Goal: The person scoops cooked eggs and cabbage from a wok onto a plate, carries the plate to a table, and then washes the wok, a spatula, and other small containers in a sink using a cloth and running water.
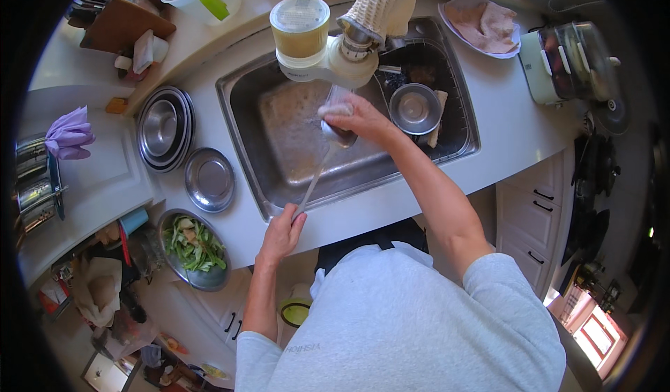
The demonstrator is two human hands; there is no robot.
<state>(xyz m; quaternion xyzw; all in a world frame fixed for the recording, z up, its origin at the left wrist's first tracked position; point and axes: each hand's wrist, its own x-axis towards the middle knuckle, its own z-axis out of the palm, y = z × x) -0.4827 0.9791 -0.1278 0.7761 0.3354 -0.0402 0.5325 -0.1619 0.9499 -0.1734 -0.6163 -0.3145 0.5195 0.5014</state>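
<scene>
My left hand (281, 236) grips the handle end of a long metal ladle (316, 178) at the front edge of the sink. Over the left basin (293, 130), my right hand (364, 118) presses a whitish scrubbing pad or cloth (335, 110) against the ladle's bowl. Motion blurs the fingers and pad, so the pad's exact kind is unclear. Water runs down onto them from a faucet-mounted filter (325, 67) with a yellowish cartridge. A knitted cover (386, 5) wraps the faucet above it.
In the right basin stand a small metal bowl (415, 108) and a wire rack. Nested steel bowls (159, 122), a metal plate (209, 180) and a bowl of cut greens (193, 245) stand left. A cloth-filled white dish (481, 26) and a clear-lidded container (570, 62) stand right.
</scene>
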